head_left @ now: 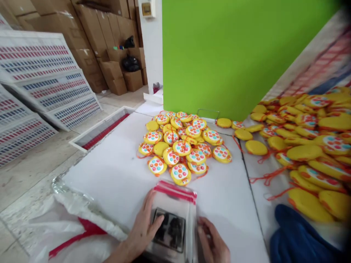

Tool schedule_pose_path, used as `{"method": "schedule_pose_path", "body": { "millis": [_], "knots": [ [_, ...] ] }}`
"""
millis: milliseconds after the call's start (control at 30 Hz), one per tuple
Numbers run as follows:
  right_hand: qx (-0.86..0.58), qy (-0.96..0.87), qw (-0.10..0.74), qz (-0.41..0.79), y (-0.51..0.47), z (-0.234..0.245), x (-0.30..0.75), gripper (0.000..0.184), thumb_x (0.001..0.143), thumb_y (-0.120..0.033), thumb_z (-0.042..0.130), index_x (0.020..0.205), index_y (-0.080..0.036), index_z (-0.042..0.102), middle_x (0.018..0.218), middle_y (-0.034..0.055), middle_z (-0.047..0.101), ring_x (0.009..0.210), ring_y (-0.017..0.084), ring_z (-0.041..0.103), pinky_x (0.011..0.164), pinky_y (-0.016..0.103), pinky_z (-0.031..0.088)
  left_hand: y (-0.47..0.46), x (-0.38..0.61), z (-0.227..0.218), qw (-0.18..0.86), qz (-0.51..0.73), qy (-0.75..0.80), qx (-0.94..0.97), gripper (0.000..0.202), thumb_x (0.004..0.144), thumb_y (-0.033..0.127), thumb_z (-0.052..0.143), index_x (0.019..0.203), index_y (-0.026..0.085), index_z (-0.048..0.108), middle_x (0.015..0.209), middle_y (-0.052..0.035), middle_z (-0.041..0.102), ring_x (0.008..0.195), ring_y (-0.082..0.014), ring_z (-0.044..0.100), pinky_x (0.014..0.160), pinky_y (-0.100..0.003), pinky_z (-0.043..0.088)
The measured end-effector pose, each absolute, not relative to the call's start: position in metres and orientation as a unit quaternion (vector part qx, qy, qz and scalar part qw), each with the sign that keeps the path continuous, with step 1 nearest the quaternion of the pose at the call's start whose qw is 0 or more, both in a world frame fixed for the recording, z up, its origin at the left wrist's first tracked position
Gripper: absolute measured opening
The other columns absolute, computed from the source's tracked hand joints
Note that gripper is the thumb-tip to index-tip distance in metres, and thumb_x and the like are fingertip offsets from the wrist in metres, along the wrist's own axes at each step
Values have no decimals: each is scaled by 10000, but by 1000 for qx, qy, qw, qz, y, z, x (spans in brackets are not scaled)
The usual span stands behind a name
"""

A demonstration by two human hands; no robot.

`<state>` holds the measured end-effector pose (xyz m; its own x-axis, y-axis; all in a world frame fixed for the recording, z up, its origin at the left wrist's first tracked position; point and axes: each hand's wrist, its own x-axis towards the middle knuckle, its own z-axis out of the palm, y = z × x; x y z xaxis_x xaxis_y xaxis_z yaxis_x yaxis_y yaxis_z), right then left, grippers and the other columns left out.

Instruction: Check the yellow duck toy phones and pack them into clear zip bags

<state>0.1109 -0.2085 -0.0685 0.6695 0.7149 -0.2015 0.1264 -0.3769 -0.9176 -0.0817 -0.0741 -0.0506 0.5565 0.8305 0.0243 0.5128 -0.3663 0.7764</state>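
My left hand (144, 228) holds the left side of clear plastic bags (175, 200) with pink strips across the top, its thumb over the front. A dark, glossy rectangle (170, 230) shows at the bags' middle; whether it lies on or inside them I cannot tell. Beside their right edge, my right hand (214, 241) has its fingers curled, and what they hold, if anything, is hidden. Just beyond the bags lies a pile of yellow turtle-shaped toys (181, 148) with white, dotted backs and orange cords.
More yellow toys (309, 146) are heaped at right, above a dark blue cloth (298, 233). A green panel (219, 54) stands behind the white table (109, 171). White plastic bags (79, 237) hang at the near left edge. Slatted crates (55, 73) and cardboard boxes (112, 76) stand beyond.
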Motion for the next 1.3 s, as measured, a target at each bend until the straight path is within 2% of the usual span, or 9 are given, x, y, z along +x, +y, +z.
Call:
{"method": "schedule_pose_path", "body": {
  "millis": [200, 433, 633, 733, 867, 933, 1067, 1200, 1300],
  "knots": [
    [-780, -310, 469, 274, -209, -60, 99, 386, 819, -482, 497, 1071, -197, 560, 889, 74, 650, 678, 193, 625, 635, 288, 508, -82, -71, -43, 402, 236, 418, 779, 574, 846, 288, 462, 1363, 181, 236, 1425, -133, 284, 1329, -243, 251, 1102, -455, 216],
    [-776, -328, 479, 246, -225, -61, 108, 338, 814, -442, 522, 1056, -209, 565, 909, 66, 631, 702, 191, 618, 636, 280, 510, -85, -69, -50, 398, 207, 364, 816, 608, 813, 256, 490, 1360, 163, 242, 1428, -167, 267, 1327, -283, 247, 1072, -485, 274],
    [-756, -519, 373, 139, -168, -13, 150, 323, 826, -315, 513, 1129, -210, 550, 1172, 101, 564, 1069, 250, 542, 906, 381, 449, -81, -56, -43, 324, 192, 302, 876, 411, 816, 163, 442, 1227, 169, 428, 1373, -149, 380, 1290, -263, 325, 1053, -449, 332],
    [-738, -603, 281, 110, -108, 4, 142, 422, 795, -229, 531, 1212, -170, 501, 1234, 130, 524, 1158, 263, 472, 953, 399, 414, -90, -37, -42, 296, 144, 239, 914, 403, 775, 165, 499, 1177, 141, 490, 1336, -148, 436, 1274, -284, 346, 1041, -424, 359],
    [-765, -629, 124, 60, -50, -5, 120, 650, 668, -101, 614, 1294, -110, 441, 1338, 214, 420, 1228, 397, 358, 961, 538, 335, -98, -16, -51, 233, 125, 200, 943, 437, 757, 201, 543, 1172, 68, 503, 1285, -197, 480, 1232, -338, 389, 1004, -434, 395],
    [-769, -630, 108, 34, -40, -12, 120, 680, 633, -32, 574, 1296, -110, 440, 1348, 221, 405, 1231, 424, 335, 943, 575, 316, -97, -10, -58, 199, 145, 202, 948, 398, 789, 223, 531, 1160, 80, 509, 1232, -184, 526, 1174, -329, 447, 964, -432, 425],
    [-745, -596, 269, 133, -56, -14, 141, 650, 604, -23, 501, 1237, -173, 483, 1200, 123, 560, 1111, 304, 493, 927, 448, 392, -95, -5, -72, 143, 183, 192, 953, 339, 822, 183, 503, 1154, 118, 486, 1086, -125, 583, 1023, -262, 516, 860, -390, 461],
    [-694, -301, 544, 363, -103, -12, 159, 525, 697, -278, 585, 1200, -177, 477, 995, 59, 644, 857, 224, 609, 733, 328, 505, -96, -7, -68, 135, 166, 196, 957, 315, 837, 185, 494, 1147, 134, 474, 1025, -95, 557, 946, -227, 496, 834, -366, 428],
    [-630, -74, 659, 405, -138, -12, 157, 571, 691, -416, 638, 1185, -172, 488, 985, 61, 648, 871, 226, 607, 680, 295, 511, -96, -8, -58, 172, 140, 200, 954, 135, 833, 172, 498, 958, 161, 549, 917, -71, 555, 887, -218, 487, 821, -372, 403]
  ]
}}
